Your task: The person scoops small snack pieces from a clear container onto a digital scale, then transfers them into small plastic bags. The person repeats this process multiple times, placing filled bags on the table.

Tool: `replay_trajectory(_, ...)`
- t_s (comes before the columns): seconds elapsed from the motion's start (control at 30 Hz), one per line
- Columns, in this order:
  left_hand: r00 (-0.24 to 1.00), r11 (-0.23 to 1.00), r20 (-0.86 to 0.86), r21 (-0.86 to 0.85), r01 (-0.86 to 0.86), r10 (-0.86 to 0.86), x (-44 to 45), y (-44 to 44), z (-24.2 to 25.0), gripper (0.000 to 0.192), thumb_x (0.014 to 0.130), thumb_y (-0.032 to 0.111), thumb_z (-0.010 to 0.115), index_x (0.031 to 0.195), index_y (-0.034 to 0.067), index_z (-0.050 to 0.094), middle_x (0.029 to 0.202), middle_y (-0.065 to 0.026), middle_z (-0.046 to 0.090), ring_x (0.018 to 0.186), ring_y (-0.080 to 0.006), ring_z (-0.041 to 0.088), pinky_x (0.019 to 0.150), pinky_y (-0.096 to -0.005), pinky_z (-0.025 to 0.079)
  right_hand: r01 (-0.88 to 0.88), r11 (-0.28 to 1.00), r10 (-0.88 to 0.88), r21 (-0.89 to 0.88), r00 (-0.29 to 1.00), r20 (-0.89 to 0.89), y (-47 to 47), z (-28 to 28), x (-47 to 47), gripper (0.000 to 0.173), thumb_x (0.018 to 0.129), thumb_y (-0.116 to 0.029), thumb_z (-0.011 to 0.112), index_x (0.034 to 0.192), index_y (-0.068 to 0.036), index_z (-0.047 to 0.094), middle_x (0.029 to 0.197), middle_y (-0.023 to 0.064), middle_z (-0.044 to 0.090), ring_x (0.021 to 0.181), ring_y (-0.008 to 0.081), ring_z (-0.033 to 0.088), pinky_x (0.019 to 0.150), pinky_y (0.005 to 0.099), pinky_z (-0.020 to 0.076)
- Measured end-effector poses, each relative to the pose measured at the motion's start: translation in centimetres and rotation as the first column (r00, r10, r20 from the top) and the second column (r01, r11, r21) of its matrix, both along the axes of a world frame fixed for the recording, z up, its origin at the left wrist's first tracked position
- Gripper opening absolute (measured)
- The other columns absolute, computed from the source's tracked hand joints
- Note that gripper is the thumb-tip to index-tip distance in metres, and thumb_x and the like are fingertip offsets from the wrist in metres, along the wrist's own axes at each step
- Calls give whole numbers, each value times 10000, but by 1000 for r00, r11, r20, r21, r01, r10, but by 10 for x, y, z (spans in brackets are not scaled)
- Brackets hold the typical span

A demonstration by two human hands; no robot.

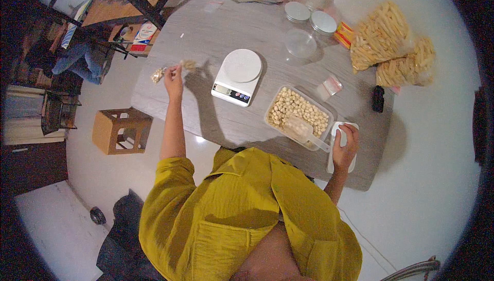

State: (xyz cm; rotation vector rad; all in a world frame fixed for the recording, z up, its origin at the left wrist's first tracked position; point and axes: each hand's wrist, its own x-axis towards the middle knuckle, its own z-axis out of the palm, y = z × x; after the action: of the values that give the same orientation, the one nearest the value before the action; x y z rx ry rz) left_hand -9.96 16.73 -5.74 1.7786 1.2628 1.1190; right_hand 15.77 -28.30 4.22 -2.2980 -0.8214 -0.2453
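Observation:
My left hand [173,78] is at the table's left side, fingertips bent together. A small clear bag of pale round pieces [157,75] lies beside it, and another small bag [189,65] is at its fingertips; whether it pinches either is unclear. My right hand [346,146] rests on a white rectangular lid [331,161], thumb and fingers apart. Next to the lid stands a clear plastic tub [266,117] of pale round pieces, like nuts or chickpeas, with a clear scoop [301,128] lying in it. A white digital kitchen scale [242,67] with a bare platform sits between the hands.
Small empty-looking plastic bags [331,86] lie beyond the tub. Farther back are metal-lidded jars [323,22], a clear round container [301,44] and large bags of yellowish sticks [380,36]. A black object [378,99] lies near the right edge. A brown stool [121,130] stands left.

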Motion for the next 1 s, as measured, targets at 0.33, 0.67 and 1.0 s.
replay_trajectory(0.33,847,967,-472,185,-173,242,-113,83,-39,271,789,359,618,894,113,660,888,-127,639,809,-323,592,717,-425,446,-43,999,42,-27,998,-37,4,1,2,185,740,-67,616,924,-84,604,1017,131,579,1005,313,531,898,409,405)
replay_trajectory(0.67,842,978,-497,75,-197,208,-140,121,-63,405,762,448,613,1007,127,646,969,-118,631,945,-331,571,823,-439,430,-32,997,29,-74,999,-43,0,-8,8,188,754,-82,624,941,-96,606,1041,109,579,1002,309,535,902,410,402)
replay_trajectory(1.0,950,821,-158,554,-140,269,3,-26,15,426,799,206,643,1129,-7,480,1088,-157,508,996,-291,459,841,-404,357,-37,998,40,-43,996,76,6,-43,109,166,743,-84,653,904,-59,619,858,91,602,773,235,585,741,322,462)
